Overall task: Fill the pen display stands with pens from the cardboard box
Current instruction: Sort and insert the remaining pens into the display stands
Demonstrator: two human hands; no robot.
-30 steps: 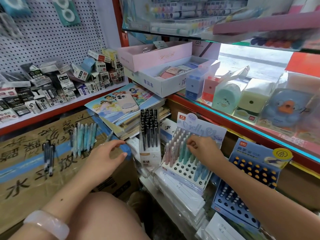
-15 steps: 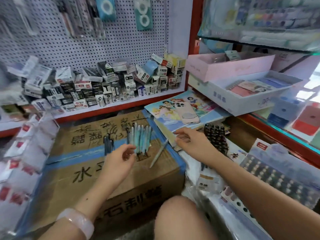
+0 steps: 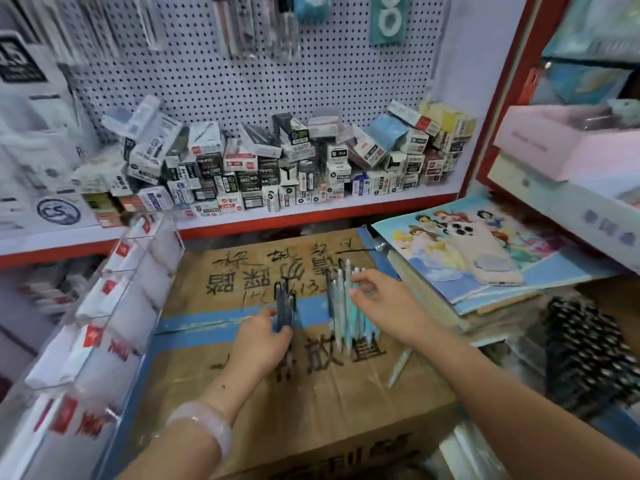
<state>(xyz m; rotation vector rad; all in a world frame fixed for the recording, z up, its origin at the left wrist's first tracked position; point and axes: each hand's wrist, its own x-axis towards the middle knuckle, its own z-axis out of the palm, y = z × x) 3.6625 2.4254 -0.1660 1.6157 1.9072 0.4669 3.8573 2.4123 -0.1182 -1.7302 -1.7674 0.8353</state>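
A closed cardboard box [image 3: 311, 407] with blue tape fills the middle of the view. A few dark pens [image 3: 284, 299] lie on its lid. My left hand [image 3: 258, 346] grips their near ends between thumb and fingers. To their right lies a row of several pastel blue pens [image 3: 346, 320]. My right hand [image 3: 389, 304] reaches over them with curled fingers that pinch their far ends. One loose pale pen [image 3: 400, 367] lies at the box's right edge. A display stand of black pens [image 3: 585, 351] shows at the right, blurred.
Behind the box a red-edged shelf [image 3: 311, 211] holds several small pen boxes under a pegboard. Colouring books [image 3: 540, 268] with a phone [image 3: 485, 251] on top lie at the right. A clear rack [image 3: 114, 306] stands on the left, and pink and white boxes [image 3: 568, 150] at the upper right.
My view has swung left from the display stands to the cardboard box. My right hand moved from the stand to the pastel pens. My left hand closed on the dark pens.
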